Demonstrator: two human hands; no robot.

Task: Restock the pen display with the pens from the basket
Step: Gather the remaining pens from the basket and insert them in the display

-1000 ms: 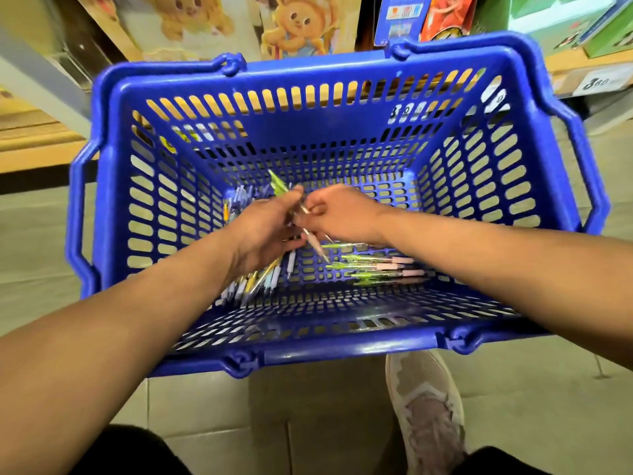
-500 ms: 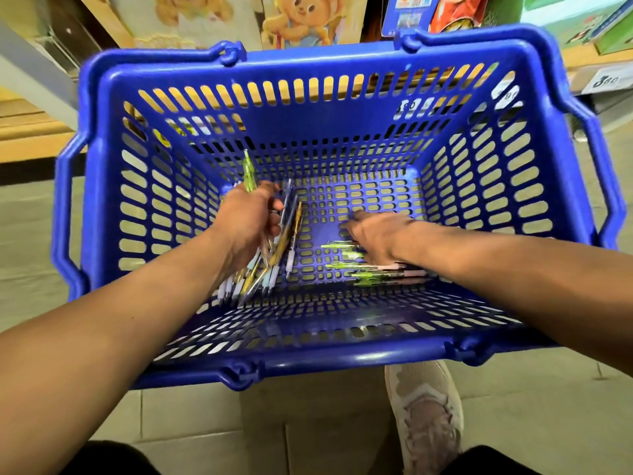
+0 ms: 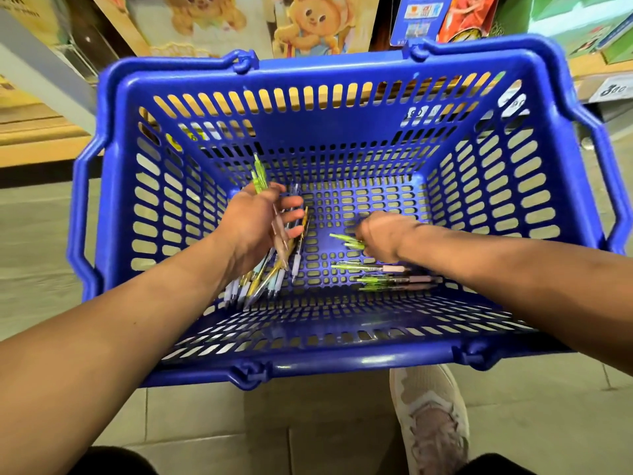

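Low inside the blue basket (image 3: 342, 359), near its left wall, the left hand (image 3: 251, 231) has its grip curled round a bunch of held pens (image 3: 279, 236). Their green clip ends poke up toward the basket's far wall and their pale barrels slant down toward its near wall. Below that hand a heap of pens (image 3: 255, 286) lies on the basket floor.

Nearer the basket's middle, the right hand (image 3: 380, 234) is down on a green-tipped pen (image 3: 344, 240). Its fingers are tucked under the palm, so I cannot tell whether that grip is closed or only touching. More loose pens (image 3: 390, 279) lie between it and the near wall.

By my reading, the gathering step is in hand, with stock being collected into one fist. The next move calls for a clean pinch on one thin barrel and a pass into the left bunch without letting it fan out.

No pen display is in view. Shelf goods (image 3: 308, 22) beyond the basket's far rim are cut off, and blur smears the pens' details.
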